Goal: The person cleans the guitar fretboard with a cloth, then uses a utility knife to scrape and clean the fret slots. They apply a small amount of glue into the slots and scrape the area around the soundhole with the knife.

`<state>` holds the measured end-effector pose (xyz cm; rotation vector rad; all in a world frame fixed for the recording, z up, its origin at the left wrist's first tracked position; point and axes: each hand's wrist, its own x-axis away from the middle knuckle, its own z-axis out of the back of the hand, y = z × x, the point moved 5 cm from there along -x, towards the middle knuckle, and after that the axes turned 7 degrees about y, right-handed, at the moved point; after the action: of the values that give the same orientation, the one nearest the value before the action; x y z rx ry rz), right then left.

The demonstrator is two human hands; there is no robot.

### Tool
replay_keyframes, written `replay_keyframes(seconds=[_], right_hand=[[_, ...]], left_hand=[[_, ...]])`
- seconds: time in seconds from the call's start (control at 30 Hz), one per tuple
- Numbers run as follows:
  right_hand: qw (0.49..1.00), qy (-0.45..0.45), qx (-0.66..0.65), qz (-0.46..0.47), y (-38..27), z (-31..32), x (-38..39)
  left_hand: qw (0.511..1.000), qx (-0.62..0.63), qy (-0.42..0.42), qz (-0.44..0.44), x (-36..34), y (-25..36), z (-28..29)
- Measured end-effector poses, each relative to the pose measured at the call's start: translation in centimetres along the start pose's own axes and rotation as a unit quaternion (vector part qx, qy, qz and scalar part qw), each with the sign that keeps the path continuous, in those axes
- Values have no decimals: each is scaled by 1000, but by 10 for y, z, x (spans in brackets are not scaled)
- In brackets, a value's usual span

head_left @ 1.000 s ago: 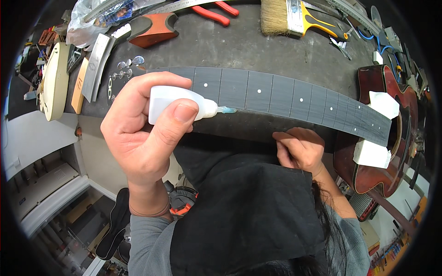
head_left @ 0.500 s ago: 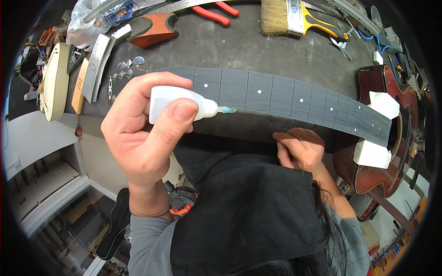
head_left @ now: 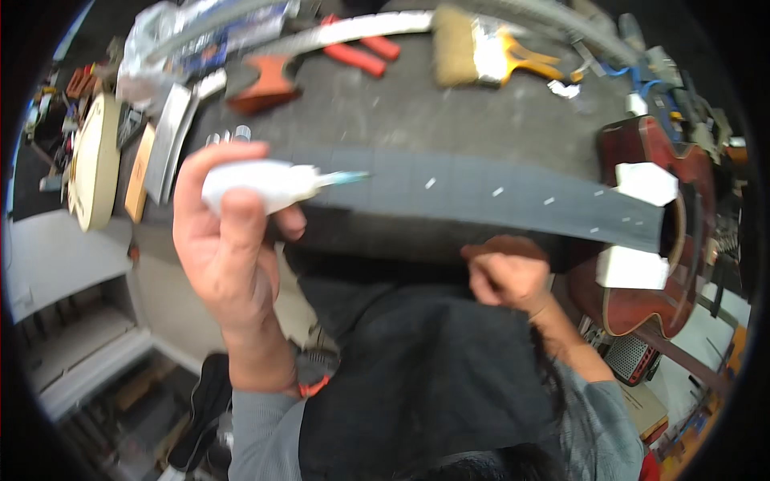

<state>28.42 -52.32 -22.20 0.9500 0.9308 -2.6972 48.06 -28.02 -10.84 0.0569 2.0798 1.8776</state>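
Observation:
My left hand (head_left: pixel 228 240) grips a small white squeeze bottle (head_left: pixel 253 183) between thumb and fingers. Its thin, bluish clear nozzle tip (head_left: pixel 346 177) points right and hangs over the dark guitar fretboard (head_left: pixel 465 196), though I cannot tell whether it touches. The board runs left to right, with small white dots blurred by motion. It ends at the red-brown guitar body (head_left: pixel 622 148). White paper pieces (head_left: pixel 648 183) cover the body on both sides of the board's end. My right hand (head_left: pixel 513 276) is closed at the near bench edge, below the neck; its curled fingers hide whatever they may hold.
Across the far bench lie a wide brush (head_left: pixel 481 52) with a yellow handle, red-handled pliers (head_left: pixel 353 58) and an orange-brown block (head_left: pixel 269 82). At the left are a metal bar (head_left: pixel 170 132), a wooden strip (head_left: pixel 139 172) and a cream guitar body (head_left: pixel 94 164).
The whole view has shifted and blurred. My left hand and the bottle have moved left and tilted, nozzle now angled slightly upward. My right hand stays closed near the bench edge.

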Motion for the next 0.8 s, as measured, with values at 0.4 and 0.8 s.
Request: replay_keyframes(seconds=[0.4,0.8], right_hand=[[944,-202,-204,-162,-77,111,-61],[966,147,158,-145,104,303,-238]], left_hand=[[936,340,-48,82,2,25,-54],[887,431,-49,158,55,18,-62]])
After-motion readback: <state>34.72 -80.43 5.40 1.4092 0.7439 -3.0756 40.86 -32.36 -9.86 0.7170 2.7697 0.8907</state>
